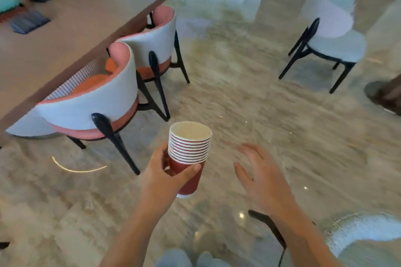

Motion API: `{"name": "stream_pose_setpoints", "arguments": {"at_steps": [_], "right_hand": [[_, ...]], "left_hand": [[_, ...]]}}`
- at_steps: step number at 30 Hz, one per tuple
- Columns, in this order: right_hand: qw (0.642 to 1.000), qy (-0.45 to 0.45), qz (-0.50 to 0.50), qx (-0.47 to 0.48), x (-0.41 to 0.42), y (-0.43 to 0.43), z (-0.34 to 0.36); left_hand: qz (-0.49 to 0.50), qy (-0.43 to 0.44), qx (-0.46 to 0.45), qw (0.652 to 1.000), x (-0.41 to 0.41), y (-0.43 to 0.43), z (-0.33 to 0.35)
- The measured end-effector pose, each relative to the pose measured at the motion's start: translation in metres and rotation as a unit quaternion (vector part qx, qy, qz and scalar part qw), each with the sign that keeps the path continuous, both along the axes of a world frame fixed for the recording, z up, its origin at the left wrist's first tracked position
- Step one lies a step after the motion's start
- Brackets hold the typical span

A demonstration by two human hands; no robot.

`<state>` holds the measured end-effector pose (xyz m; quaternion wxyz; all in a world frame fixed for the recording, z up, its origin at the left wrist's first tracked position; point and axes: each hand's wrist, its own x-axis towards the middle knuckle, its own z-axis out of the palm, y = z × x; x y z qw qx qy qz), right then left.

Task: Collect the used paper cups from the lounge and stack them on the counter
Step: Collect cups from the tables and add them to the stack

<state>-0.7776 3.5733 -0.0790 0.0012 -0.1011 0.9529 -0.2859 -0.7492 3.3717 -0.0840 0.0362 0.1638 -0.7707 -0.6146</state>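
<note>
The left hand wraps the light, crushable stack of red paper cups low on the bottom cup; the right hand hangs wide, holding nothing.

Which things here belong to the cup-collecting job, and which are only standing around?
Belong to the job:
- stack of red paper cups, gripped by the left hand
- right hand, open, holding nothing

Only standing around:
- wooden table
- dark object on the table
- near pink chair
- far pink chair
- white chair
</note>
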Motion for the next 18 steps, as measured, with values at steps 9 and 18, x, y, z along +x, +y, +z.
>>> {"name": "stream_pose_setpoints", "arguments": {"at_steps": [9,18], "right_hand": [[0.991,-0.029,-0.121,0.038,-0.126,0.027,-0.021],[0.980,0.014,-0.193,0.054,-0.287,0.030,0.011]], "left_hand": [[-0.142,-0.012,0.041,0.989,-0.185,0.033,-0.032],[-0.195,-0.005,0.096,0.976,-0.379,0.046,-0.011]]}}
